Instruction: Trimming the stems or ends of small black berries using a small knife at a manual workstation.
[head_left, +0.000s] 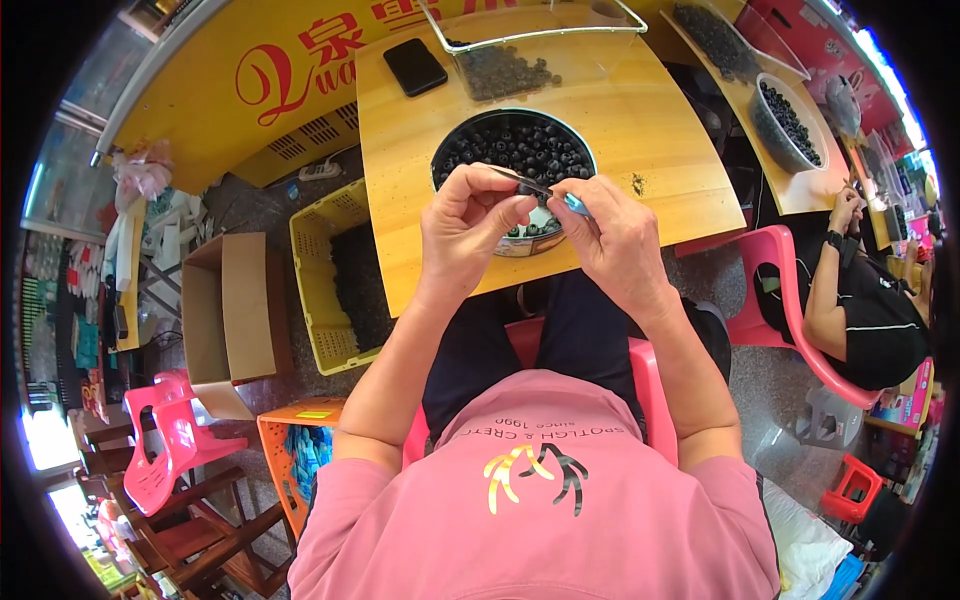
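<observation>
Both hands are closed in pinches over the bowl (470,135): a small dark bead is judged to be pinched in the left hand (470,222), a thin tool (560,195) in the right hand (615,240). Beads (515,145) look light, hard, slippery, best nipped at fingertips. Beyond lie a phone (415,66) and tray (530,40) on the surface (650,130); a crate (325,280) sits left.

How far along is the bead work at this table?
Done: a clear tray at the table's far edge holds a small pile of dark beads. In hand: the left hand pinches something small while the right hand brings a thin blue-handled tool to it. Left: the bowl under the hands looks nearly full, so most seems still to do.
</observation>
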